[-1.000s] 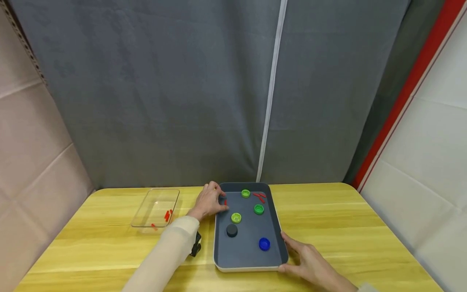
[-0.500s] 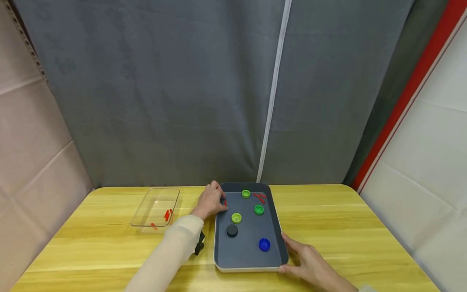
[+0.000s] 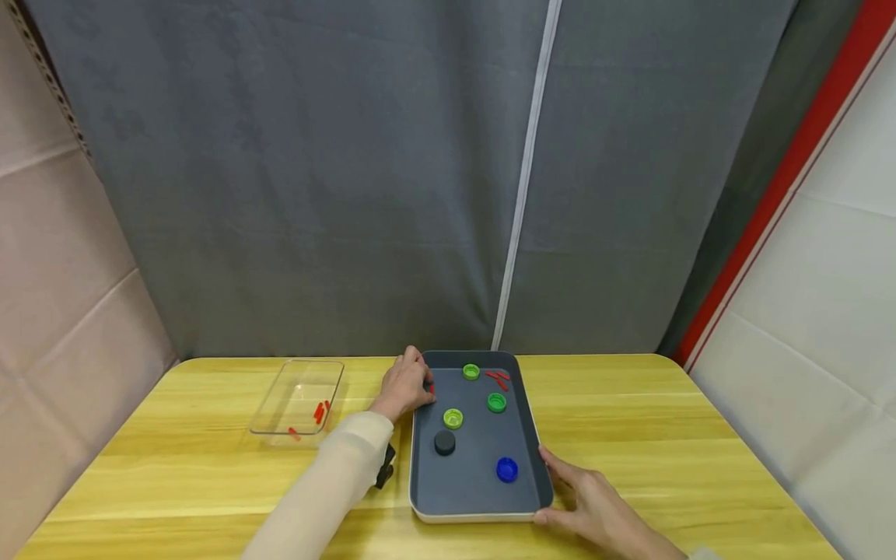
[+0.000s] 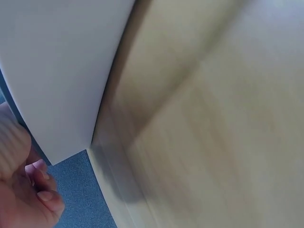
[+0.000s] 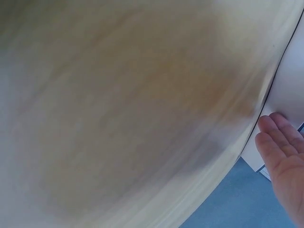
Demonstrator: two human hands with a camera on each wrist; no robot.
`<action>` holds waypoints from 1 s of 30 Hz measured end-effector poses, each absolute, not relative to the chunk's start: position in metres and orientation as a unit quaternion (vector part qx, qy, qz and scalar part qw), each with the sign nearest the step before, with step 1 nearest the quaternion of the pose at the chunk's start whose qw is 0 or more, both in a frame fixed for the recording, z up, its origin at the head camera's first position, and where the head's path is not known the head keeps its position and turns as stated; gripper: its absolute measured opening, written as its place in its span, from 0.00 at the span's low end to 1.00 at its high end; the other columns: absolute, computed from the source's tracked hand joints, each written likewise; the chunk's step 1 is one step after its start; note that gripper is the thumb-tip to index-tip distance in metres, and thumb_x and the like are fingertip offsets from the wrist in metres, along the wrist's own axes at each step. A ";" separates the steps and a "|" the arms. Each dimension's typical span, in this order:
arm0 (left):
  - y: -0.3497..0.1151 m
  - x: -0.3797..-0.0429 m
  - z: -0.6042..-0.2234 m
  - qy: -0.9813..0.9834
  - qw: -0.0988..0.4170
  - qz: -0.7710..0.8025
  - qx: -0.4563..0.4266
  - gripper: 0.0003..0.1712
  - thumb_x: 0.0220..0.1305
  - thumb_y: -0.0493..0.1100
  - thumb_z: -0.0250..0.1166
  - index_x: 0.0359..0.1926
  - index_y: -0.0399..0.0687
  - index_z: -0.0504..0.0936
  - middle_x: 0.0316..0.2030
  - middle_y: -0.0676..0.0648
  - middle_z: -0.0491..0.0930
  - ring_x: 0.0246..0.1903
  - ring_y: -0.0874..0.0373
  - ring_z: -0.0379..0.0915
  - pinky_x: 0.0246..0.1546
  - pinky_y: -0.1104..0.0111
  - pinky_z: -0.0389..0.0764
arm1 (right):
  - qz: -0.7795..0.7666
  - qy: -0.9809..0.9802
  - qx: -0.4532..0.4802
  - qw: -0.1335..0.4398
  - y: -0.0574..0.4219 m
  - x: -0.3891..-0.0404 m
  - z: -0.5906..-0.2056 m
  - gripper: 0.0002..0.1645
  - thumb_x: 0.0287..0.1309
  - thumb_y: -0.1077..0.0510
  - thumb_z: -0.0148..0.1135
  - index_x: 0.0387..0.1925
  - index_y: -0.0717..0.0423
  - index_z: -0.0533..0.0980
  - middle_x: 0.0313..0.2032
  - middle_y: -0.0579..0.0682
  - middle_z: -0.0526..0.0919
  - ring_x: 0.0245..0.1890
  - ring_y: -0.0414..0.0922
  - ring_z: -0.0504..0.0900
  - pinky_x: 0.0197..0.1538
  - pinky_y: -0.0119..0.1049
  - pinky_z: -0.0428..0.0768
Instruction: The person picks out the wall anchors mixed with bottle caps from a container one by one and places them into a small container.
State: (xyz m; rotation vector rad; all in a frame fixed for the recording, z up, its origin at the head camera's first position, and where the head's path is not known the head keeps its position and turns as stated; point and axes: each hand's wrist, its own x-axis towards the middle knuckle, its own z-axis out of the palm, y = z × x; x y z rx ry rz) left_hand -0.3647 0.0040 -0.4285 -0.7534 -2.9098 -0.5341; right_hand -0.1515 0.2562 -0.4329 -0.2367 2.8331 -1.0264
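My left hand [image 3: 406, 386] reaches over the far left rim of a dark grey tray [image 3: 472, 494]. Its thumb and fingers pinch a small red stick [image 3: 432, 389] just inside that rim. The left wrist view shows curled fingers [image 4: 51, 200] past the tray's pale outer wall, with the stick hidden there. At the tray's near right corner rests my right hand [image 3: 595, 505], thumb on the front side and fingers along the right side. In the right wrist view its straight fingers [image 5: 275, 137] lie against the outer wall.
In the tray lie green bottle caps [image 3: 496, 402], a black cap [image 3: 444, 442], a blue cap [image 3: 507, 469] and several red sticks [image 3: 502, 384]. To the left, a clear box [image 3: 280, 432] holds more red sticks [image 3: 320, 413]. A grey curtain [image 3: 315, 194] hangs behind the table.
My left thumb has drawn in toward the fingers around the red stick by the left rim. The right hand and the caps have stayed in place.
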 end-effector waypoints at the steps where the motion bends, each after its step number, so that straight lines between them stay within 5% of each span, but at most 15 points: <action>1: 0.004 -0.365 -0.428 -0.953 0.047 -0.171 -0.246 0.14 0.44 0.46 0.77 0.33 0.47 0.85 0.39 0.49 0.63 0.36 0.53 0.61 0.36 0.65 0.67 | -0.339 0.936 -0.079 0.059 0.256 -0.151 -0.433 0.57 0.46 0.35 0.66 0.67 0.68 0.58 0.64 0.64 0.66 0.61 0.57 0.70 0.56 0.48 0.71; 23: 0.007 -0.364 -0.423 -0.955 0.017 -0.186 -0.230 0.15 0.45 0.50 0.76 0.29 0.46 0.84 0.42 0.47 0.65 0.36 0.53 0.63 0.35 0.64 0.70 | -0.336 0.937 -0.078 0.059 0.256 -0.151 -0.433 0.57 0.45 0.35 0.67 0.67 0.67 0.58 0.64 0.63 0.67 0.60 0.56 0.71 0.55 0.47 0.72; 30: 0.009 -0.363 -0.424 -0.957 0.047 -0.155 -0.242 0.12 0.44 0.45 0.77 0.28 0.47 0.83 0.41 0.47 0.66 0.37 0.52 0.65 0.36 0.63 0.72 | -0.330 0.939 -0.086 0.049 0.257 -0.151 -0.433 0.57 0.46 0.36 0.66 0.66 0.68 0.59 0.63 0.63 0.67 0.60 0.56 0.72 0.54 0.47 0.72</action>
